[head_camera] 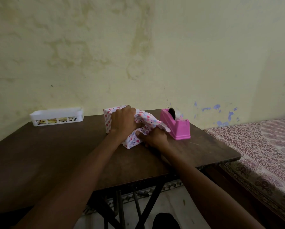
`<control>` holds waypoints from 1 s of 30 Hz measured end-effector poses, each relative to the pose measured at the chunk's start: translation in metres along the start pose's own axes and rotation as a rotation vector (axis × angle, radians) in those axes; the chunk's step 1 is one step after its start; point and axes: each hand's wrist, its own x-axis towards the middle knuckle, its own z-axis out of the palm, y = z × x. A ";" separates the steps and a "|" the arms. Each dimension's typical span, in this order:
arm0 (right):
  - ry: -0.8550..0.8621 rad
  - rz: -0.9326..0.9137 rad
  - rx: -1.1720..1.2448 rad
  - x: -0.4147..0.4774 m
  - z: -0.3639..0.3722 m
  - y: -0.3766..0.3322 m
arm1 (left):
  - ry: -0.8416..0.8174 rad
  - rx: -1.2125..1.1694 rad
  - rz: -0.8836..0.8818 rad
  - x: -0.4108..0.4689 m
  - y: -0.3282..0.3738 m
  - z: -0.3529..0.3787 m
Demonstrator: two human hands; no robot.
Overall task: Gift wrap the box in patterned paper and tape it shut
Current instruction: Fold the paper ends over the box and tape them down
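Note:
A box covered in white paper with pink and blue hearts stands on the dark wooden table, near its far edge. My left hand lies over the box's top, fingers curled down over the right side. My right hand pinches the loose paper flap at the box's right end, thumb against the near face. The flap sticks out to the right, crumpled. A pink tape dispenser with a roll of clear tape stands just right of the box.
A white slotted plastic basket sits at the table's far left against the stained wall. A bed with a patterned cover stands close to the table's right edge. Folding table legs show below.

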 end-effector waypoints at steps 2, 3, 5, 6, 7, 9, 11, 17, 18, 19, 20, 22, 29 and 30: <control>0.003 0.017 -0.015 0.000 -0.004 -0.003 | 0.003 0.008 -0.002 0.000 0.001 0.000; 0.006 0.013 -0.033 -0.001 -0.005 -0.004 | 0.007 0.010 -0.001 0.000 0.001 -0.001; 0.012 -0.016 -0.035 -0.001 -0.004 -0.003 | 0.016 0.014 0.002 -0.001 0.001 -0.001; 0.006 -0.030 -0.034 -0.001 -0.004 -0.003 | 0.014 0.011 -0.001 -0.001 0.001 -0.001; -0.007 -0.052 -0.062 -0.002 -0.004 -0.005 | 0.010 0.009 -0.003 -0.001 0.001 -0.002; -0.044 -0.096 -0.228 0.000 -0.005 -0.007 | -0.004 0.009 -0.008 -0.001 0.001 -0.002; -0.082 -0.046 -0.376 0.002 -0.007 -0.009 | -0.004 0.001 -0.009 -0.001 0.001 -0.002; -0.146 0.040 -0.145 -0.005 -0.011 -0.010 | 0.023 -0.005 -0.008 -0.002 0.000 -0.002; -0.118 0.054 -0.055 -0.007 -0.010 -0.009 | 0.019 -0.006 -0.007 -0.002 0.000 -0.002; -0.078 0.071 0.006 -0.008 -0.009 -0.009 | 0.018 -0.010 -0.007 -0.002 0.000 -0.003; -0.043 0.080 0.037 -0.008 -0.008 -0.009 | 0.019 -0.013 -0.007 -0.001 0.000 -0.003; -0.005 0.047 0.022 -0.008 -0.006 -0.010 | 0.029 -0.010 -0.009 -0.002 0.000 -0.003; -0.071 0.049 -0.329 -0.004 -0.012 -0.011 | 0.042 -0.044 -0.011 -0.003 0.000 -0.004; -0.071 0.055 -0.331 -0.005 -0.012 -0.010 | 0.045 -0.047 -0.012 -0.004 0.000 -0.004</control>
